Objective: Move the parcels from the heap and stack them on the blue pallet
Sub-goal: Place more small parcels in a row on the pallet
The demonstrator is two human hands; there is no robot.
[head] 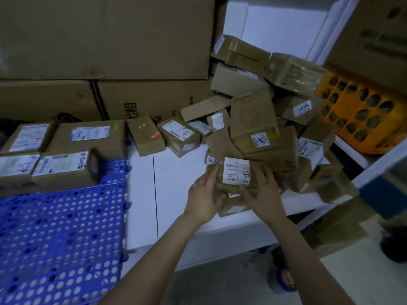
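A heap of brown cardboard parcels [259, 119] with white labels rises at centre right. At its front foot lies a small parcel with a white barcode label [236, 173]. My left hand [204, 199] presses its left side, fingers fairly straight. My right hand [262, 192] lies over its right side with fingers spread and slightly bent. The blue perforated pallet [61, 234] is at lower left. Several labelled parcels [63, 150] stand in rows on its far end.
Large cardboard cartons [105, 40] form the back wall. Three small parcels [163, 135] lie on the white floor panel [171, 194] between pallet and heap. An orange perforated crate [363, 115] sits on a white shelf at right, under another carton.
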